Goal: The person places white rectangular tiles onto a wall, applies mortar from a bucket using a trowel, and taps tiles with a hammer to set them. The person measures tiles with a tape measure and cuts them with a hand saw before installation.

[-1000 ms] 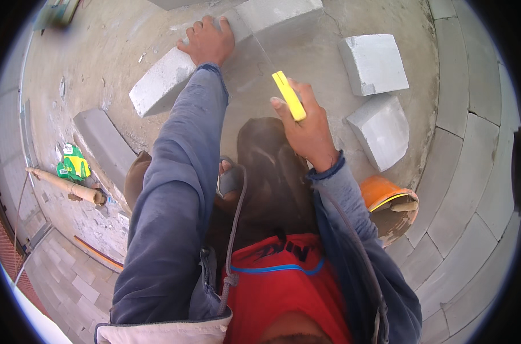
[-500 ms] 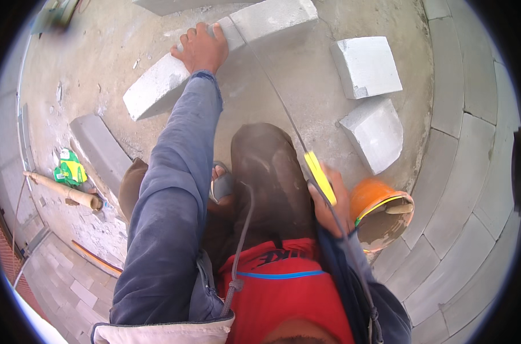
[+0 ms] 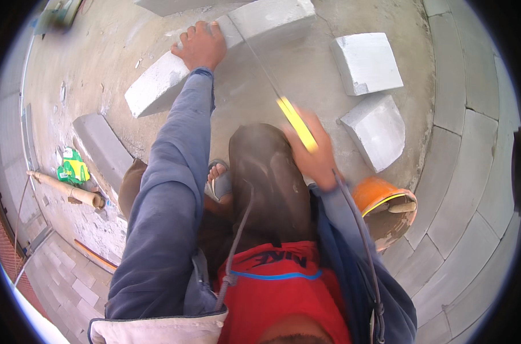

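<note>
A long white lightweight concrete block [image 3: 157, 87] lies at the upper middle, slanting up to the right. Across its top my left hand [image 3: 202, 46] is clamped, the fingers bent over the far edge. My right hand [image 3: 313, 146] is closed around the yellow handle [image 3: 296, 123] of a handsaw. From that handle the thin saw blade [image 3: 254, 57] runs up and left to the block, meeting it just right of my left hand. How deep the blade sits in the block cannot be made out. My right fingers are partly blurred.
Two white block pieces [image 3: 368, 63] [image 3: 376, 132] lie to the right. Near my right forearm stands an orange bucket [image 3: 381, 194] with mortar and a tool handle inside. At left are a grey block [image 3: 102, 143], a green-and-yellow bag [image 3: 72, 167] and a bamboo pole [image 3: 71, 189].
My right hand has pushed the saw forward, up and left toward the block, so less blade shows on the near side. My left hand and the block stay in place.
</note>
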`<state>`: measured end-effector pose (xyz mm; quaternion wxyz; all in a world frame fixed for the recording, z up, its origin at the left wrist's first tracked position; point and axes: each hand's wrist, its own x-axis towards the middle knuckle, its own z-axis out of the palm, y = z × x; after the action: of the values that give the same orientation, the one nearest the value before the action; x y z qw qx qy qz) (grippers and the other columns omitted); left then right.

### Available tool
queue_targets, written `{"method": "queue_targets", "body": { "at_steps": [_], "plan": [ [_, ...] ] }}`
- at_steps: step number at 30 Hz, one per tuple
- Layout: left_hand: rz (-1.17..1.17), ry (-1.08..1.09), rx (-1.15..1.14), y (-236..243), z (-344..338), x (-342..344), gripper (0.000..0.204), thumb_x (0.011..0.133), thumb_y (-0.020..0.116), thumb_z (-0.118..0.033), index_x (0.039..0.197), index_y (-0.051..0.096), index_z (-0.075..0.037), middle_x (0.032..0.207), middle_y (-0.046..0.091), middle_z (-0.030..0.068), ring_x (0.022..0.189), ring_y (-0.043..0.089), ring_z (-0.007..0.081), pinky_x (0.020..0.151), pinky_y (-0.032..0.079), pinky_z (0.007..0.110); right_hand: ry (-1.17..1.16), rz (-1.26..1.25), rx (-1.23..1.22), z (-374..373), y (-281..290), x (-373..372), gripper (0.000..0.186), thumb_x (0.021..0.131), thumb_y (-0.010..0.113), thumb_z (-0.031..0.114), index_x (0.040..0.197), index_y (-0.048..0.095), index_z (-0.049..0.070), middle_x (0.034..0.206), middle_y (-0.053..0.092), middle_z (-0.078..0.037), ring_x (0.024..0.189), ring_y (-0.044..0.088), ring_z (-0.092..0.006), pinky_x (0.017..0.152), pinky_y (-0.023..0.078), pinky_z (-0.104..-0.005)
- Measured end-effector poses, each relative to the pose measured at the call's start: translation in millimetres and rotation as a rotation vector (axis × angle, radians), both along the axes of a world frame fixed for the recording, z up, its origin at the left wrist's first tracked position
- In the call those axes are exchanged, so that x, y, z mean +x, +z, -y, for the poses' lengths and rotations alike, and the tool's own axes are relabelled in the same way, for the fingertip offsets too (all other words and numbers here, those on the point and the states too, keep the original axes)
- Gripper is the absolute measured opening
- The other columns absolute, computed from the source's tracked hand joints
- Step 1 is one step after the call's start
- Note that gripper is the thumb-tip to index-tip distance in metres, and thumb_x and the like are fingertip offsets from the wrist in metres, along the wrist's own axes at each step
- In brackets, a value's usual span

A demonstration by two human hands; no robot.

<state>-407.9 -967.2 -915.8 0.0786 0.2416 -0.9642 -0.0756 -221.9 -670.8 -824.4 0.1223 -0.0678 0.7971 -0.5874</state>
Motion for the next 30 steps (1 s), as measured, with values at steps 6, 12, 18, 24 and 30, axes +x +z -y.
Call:
{"method": "queue_targets", "body": {
  "at_steps": [6,12,18,24,30],
  "plan": [
    [-0.003,-0.015,0.003,4.3,0.6,-0.7,0.05,0.109,0.043,-0.048,0.138,0.067,-0.013,0.142,0.067,0.0125,0.138,0.054,0.0319,0.121,0.02,0.067,-0.001,-0.053,0.069,-53.4,-7.3,79.3,0.045,0.102,0.072,0.015,0.144,0.061,0.001,0.134,0.071,-0.022,0.123,0.071,-0.0371,0.101,0.056,-0.0419],
    [0.103,-0.039,0.021,1.7,4.9,3.7,0.057,0.11,0.044,-0.053,0.145,0.062,-0.012,0.146,0.064,0.0143,0.142,0.052,0.0341,0.121,0.021,0.071,-0.184,-0.029,0.429,-186.5,16.9,229.7,0.063,0.104,0.065,0.029,0.154,0.049,-0.006,0.142,0.064,-0.029,0.129,0.067,-0.0425,0.109,0.052,-0.0478],
    [0.238,-0.553,0.003,35.9,102.2,42.8,0.075,0.108,0.049,-0.062,0.16,0.048,-0.007,0.161,0.049,0.0237,0.153,0.042,0.0419,0.127,0.028,0.059,-0.499,-0.183,0.644,-160.7,-30.5,116.6,0.07,0.102,0.068,0.013,0.162,0.038,-0.005,0.157,0.049,-0.035,0.145,0.052,-0.0448,0.119,0.042,-0.0455],
    [0.051,-0.199,0.399,75.6,260.9,147.2,0.08,0.109,0.051,-0.062,0.163,0.043,-0.004,0.168,0.043,0.0228,0.158,0.038,0.0331,0.129,0.029,0.043,-0.221,-0.149,0.779,-143.0,-104.8,88.5,0.077,0.094,0.078,0.021,0.159,0.043,-0.004,0.132,0.065,-0.032,0.121,0.065,-0.0468,0.104,0.052,-0.0503],
    [-0.41,0.459,1.232,-55.1,278.7,249.9,0.084,0.111,0.031,-0.07,0.171,0.03,-0.011,0.176,0.032,0.0108,0.164,0.025,0.0243,0.132,0.015,0.054,-0.108,-0.338,0.615,-96.6,-57.8,-58.8,0.042,0.099,0.076,0.037,0.117,0.075,-0.001,0.098,0.077,-0.019,0.088,0.075,-0.0302,0.077,0.057,-0.0425]
  ]
}}
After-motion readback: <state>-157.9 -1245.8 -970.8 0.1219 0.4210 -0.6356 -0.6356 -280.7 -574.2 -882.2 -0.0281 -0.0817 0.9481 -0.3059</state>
